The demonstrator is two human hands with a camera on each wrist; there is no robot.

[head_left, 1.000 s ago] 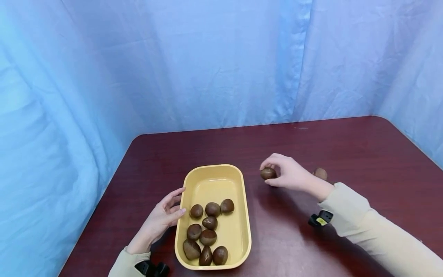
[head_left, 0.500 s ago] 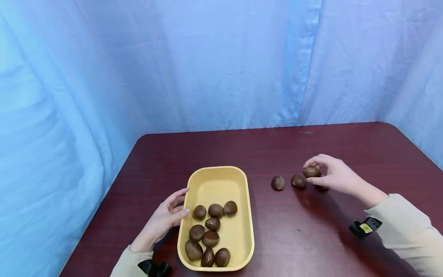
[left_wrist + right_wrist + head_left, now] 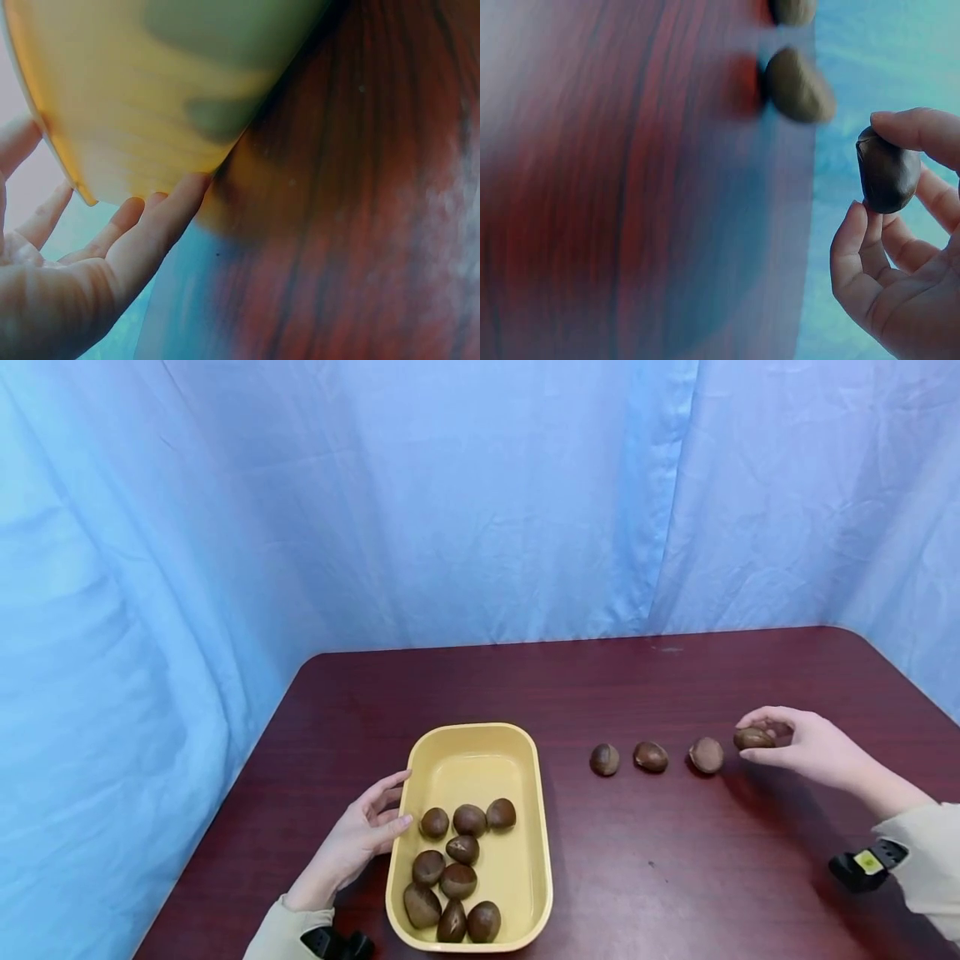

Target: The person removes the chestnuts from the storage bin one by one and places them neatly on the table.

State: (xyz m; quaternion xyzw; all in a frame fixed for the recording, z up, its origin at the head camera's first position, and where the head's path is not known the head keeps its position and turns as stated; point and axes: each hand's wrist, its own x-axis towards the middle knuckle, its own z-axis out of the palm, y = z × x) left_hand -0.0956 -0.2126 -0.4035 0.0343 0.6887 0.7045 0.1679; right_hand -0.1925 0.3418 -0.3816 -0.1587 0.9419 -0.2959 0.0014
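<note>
Person at the dark red desk [image 3: 630, 902], both arms out in front. Right grip [image 3: 813, 750] grasping one brown chestnut [image 3: 753, 739], pinched between thumb and fingers, at the right end of a row; can't tell from here if that one touches the desk. Three loose chestnuts [image 3: 650, 757] on the desk, spaced apart, lined up between tray and right grip. Left grip [image 3: 356, 837] relaxed, not clenched, thumb and fingertips against the left side of the yellow tray [image 3: 468, 768]. Tray sits on the desk, long sides running away from the person; nine chestnuts [image 3: 458, 880] inside, mostly in the near half, several touching. Left wrist view: dark blurry shapes showing through the tray wall. Pale sleeves [image 3: 930, 860], black wrist device [image 3: 868, 865] on each arm, right one with a yellow patch. Light blue curtain [image 3: 480, 510] behind and down both sides
</note>
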